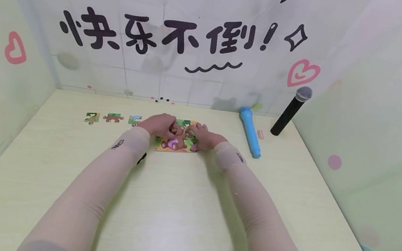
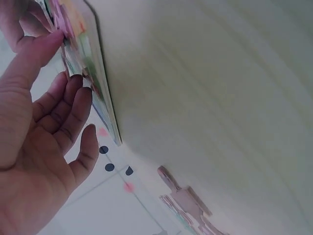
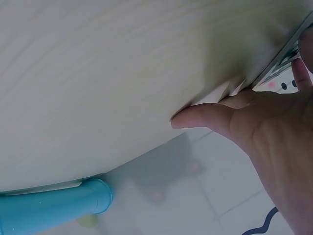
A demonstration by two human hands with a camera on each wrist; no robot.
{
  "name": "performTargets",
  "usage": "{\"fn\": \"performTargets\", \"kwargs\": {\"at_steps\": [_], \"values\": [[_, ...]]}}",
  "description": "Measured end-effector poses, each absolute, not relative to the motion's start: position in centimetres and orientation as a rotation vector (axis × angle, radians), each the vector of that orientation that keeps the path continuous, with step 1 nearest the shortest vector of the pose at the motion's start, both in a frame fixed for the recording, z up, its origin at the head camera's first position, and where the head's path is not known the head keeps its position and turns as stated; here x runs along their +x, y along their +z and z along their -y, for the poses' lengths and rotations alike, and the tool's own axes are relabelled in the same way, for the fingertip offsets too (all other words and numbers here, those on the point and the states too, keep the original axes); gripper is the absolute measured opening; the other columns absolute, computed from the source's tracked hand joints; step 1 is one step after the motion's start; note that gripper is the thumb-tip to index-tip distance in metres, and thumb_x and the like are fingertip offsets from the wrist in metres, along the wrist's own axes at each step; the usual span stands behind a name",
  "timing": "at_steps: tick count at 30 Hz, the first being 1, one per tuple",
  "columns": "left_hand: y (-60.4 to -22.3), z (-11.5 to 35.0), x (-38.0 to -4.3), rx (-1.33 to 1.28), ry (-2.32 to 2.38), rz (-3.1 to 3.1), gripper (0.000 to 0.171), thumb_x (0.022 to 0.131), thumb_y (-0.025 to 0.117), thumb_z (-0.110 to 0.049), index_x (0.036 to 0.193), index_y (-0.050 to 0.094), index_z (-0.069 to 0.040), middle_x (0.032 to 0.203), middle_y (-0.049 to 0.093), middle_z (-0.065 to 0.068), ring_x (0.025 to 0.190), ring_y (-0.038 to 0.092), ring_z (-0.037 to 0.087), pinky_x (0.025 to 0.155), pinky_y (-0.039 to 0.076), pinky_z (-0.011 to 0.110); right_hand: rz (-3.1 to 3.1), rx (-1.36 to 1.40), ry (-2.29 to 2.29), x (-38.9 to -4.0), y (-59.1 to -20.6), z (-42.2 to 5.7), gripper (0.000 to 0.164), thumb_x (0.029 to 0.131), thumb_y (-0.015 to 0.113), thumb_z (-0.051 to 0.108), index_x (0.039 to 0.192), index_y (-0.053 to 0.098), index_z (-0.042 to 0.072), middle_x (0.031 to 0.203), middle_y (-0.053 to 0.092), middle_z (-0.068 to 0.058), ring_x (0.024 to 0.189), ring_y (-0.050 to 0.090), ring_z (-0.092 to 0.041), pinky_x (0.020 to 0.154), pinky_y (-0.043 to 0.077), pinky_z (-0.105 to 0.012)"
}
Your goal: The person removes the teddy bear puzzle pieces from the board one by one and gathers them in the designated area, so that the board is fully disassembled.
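Note:
A jigsaw puzzle (image 1: 179, 143) with a brown bear picture lies flat at the table's back middle. At its upper left, my left hand (image 1: 160, 124) pinches a puzzle piece between thumb and fingertips. Only a thin edge of that piece (image 2: 65, 59) shows in the left wrist view, and its picture is hidden. My right hand (image 1: 204, 138) rests at the puzzle's right side, fingers extended onto it. In the right wrist view, the right thumb and fingers spread out, some touching the tabletop beside the puzzle's edge. The hands hide parts of the picture.
Loose puzzle pieces lie left of the puzzle: a green one (image 1: 92, 117), a brown and green one (image 1: 113, 118) and a blue-topped one (image 1: 134, 120). On the right are a blue toy microphone (image 1: 250, 133), a small pink block (image 1: 260, 134) and an upright black microphone (image 1: 289, 112).

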State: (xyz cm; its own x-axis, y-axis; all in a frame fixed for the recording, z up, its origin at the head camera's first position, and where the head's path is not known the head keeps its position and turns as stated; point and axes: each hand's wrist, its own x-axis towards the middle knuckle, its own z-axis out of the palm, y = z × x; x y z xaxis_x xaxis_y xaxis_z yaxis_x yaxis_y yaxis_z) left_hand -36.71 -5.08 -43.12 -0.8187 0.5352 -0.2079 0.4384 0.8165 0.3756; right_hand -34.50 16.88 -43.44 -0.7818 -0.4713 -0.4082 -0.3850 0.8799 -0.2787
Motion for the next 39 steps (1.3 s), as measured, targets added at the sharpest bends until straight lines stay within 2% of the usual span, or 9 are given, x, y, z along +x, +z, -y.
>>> {"fn": "performTargets", "kwargs": {"at_steps": [7, 17, 20, 24, 27, 33, 39], "values": [[-43.16, 4.87, -36.85, 0.730, 0.366, -2.770, 0.019, 0.086, 0.077, -0.023, 0.095, 0.065, -0.012, 0.092, 0.066, 0.003, 0.082, 0.058, 0.021, 0.074, 0.048, 0.035, -2.567, -0.607, -0.284, -34.57, -43.66, -16.92, 0.058, 0.099, 0.065, 0.028, 0.148, 0.033, 0.027, 0.167, 0.000, -0.022, 0.153, -0.005, -0.042, 0.116, 0.015, -0.069], [-43.09, 4.76, -37.17, 0.666, 0.526, -2.684, 0.013, 0.086, 0.076, -0.014, 0.092, 0.065, -0.009, 0.088, 0.063, 0.005, 0.078, 0.056, 0.021, 0.070, 0.047, 0.034, -2.560, -0.610, -0.326, -34.79, -43.97, -16.81, 0.041, 0.098, 0.065, 0.025, 0.133, 0.043, 0.026, 0.166, 0.004, -0.026, 0.151, -0.004, -0.048, 0.114, 0.013, -0.073], [-43.17, 4.98, -37.14, 0.660, 0.581, -2.679, 0.012, 0.086, 0.075, -0.012, 0.089, 0.064, -0.008, 0.084, 0.060, 0.005, 0.075, 0.054, 0.020, 0.068, 0.045, 0.033, -2.551, -0.600, -0.341, -34.68, -43.84, -16.77, 0.043, 0.098, 0.066, 0.025, 0.133, 0.041, 0.024, 0.166, 0.002, -0.026, 0.152, -0.005, -0.048, 0.115, 0.012, -0.071], [-43.18, 5.25, -37.01, 0.684, 0.638, -2.674, 0.013, 0.086, 0.074, -0.012, 0.087, 0.062, -0.009, 0.081, 0.058, 0.004, 0.072, 0.052, 0.019, 0.066, 0.043, 0.032, -2.561, -0.610, -0.337, -34.65, -43.67, -16.82, 0.047, 0.098, 0.067, 0.024, 0.135, 0.039, 0.021, 0.165, 0.008, -0.026, 0.152, -0.001, -0.047, 0.116, 0.016, -0.068], [-43.23, 5.26, -36.90, 0.699, 0.648, -2.679, 0.014, 0.085, 0.076, -0.013, 0.087, 0.062, -0.009, 0.080, 0.057, 0.004, 0.071, 0.051, 0.019, 0.066, 0.043, 0.032, -2.570, -0.611, -0.332, -34.73, -43.69, -16.89, 0.047, 0.097, 0.067, 0.023, 0.135, 0.039, 0.023, 0.164, 0.008, -0.025, 0.152, 0.000, -0.047, 0.114, 0.018, -0.071], [-43.16, 5.14, -36.88, 0.677, 0.652, -2.671, 0.013, 0.086, 0.076, -0.012, 0.090, 0.064, -0.008, 0.083, 0.060, 0.004, 0.072, 0.052, 0.019, 0.065, 0.044, 0.031, -2.524, -0.557, -0.394, -34.75, -43.75, -16.89, 0.043, 0.099, 0.065, 0.018, 0.133, 0.041, 0.031, 0.166, -0.005, -0.026, 0.151, -0.013, -0.047, 0.111, 0.005, -0.077], [-42.97, 5.20, -36.73, 0.670, 0.668, -2.652, 0.012, 0.086, 0.074, -0.009, 0.087, 0.062, -0.007, 0.079, 0.056, 0.004, 0.069, 0.051, 0.018, 0.063, 0.043, 0.031, -2.506, -0.547, -0.431, -34.76, -43.94, -16.83, 0.045, 0.099, 0.065, 0.014, 0.132, 0.042, 0.033, 0.166, -0.007, -0.025, 0.150, -0.015, -0.047, 0.112, 0.002, -0.076]]}}
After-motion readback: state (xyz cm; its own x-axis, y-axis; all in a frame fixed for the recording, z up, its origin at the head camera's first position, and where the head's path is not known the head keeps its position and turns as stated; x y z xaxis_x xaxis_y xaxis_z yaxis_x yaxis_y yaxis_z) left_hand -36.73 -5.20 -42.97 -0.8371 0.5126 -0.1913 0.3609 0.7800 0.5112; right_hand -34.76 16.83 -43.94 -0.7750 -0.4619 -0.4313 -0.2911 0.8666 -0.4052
